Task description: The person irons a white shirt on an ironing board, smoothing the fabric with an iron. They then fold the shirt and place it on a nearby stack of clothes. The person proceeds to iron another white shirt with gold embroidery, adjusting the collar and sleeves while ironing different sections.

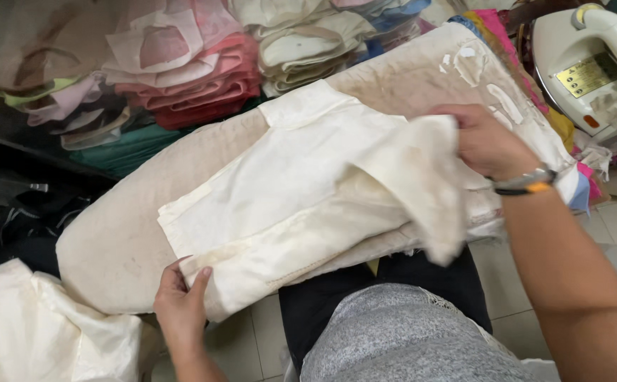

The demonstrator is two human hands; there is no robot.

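Observation:
A cream-white garment (308, 191) lies partly folded on a padded, stained ironing board (117, 219). My left hand (181, 301) pinches the garment's near corner at the board's front edge. My right hand (484, 141), with a band at its wrist, grips a flap of the same cloth and holds it lifted over the middle of the piece. Part of the garment hangs off the board's near side above my lap.
A white electric iron (591, 64) rests at the far right end of the board. Stacks of folded clothes, pink (195, 64) and cream (308, 42), sit behind the board. More white fabric (32, 325) lies at the lower left. Tiled floor shows below.

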